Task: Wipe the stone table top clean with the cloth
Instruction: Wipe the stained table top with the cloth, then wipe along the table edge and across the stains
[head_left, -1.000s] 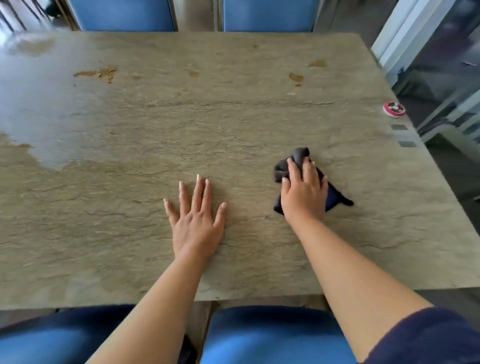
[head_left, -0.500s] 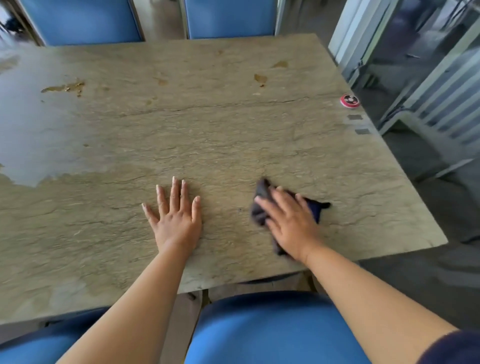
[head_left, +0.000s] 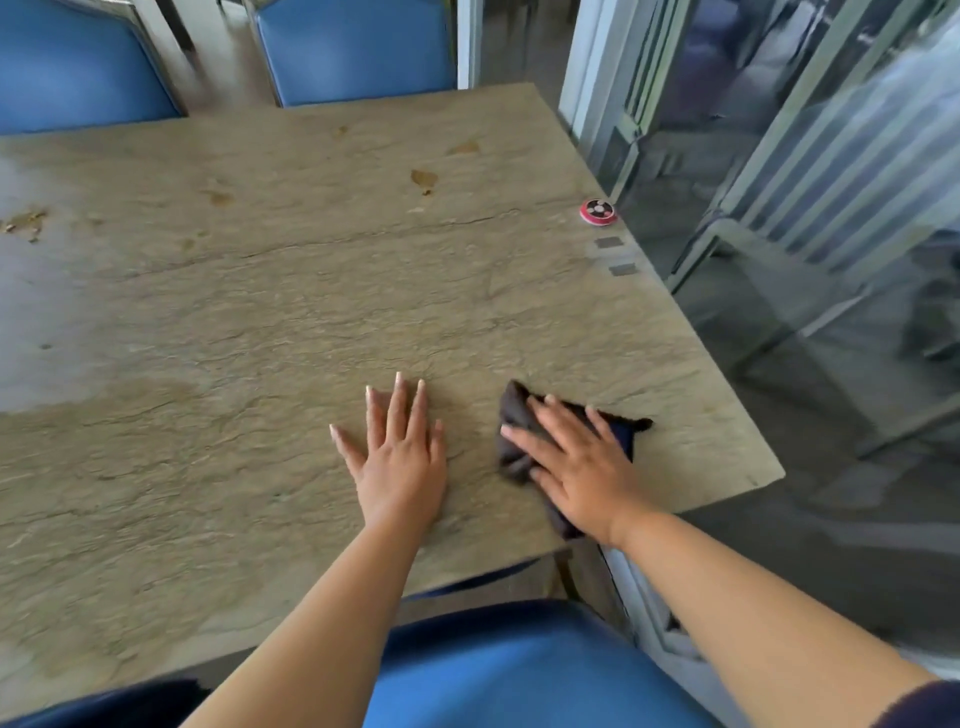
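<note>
A dark cloth (head_left: 519, 441), bunched near the stone table top's (head_left: 260, 338) near right corner, lies pinned under the right hand (head_left: 576, 462), fingers straight and spread to press it flat, while the left hand (head_left: 397, 457) (fingers straight, empty) rests just beside it, likely bracing the wipe; brown stains (head_left: 423, 179) remain farther off.

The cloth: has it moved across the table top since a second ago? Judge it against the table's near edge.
Yes. The cloth, pressed flat under the right hand, has slid toward the near edge of the table; one end now reaches that edge.
</note>
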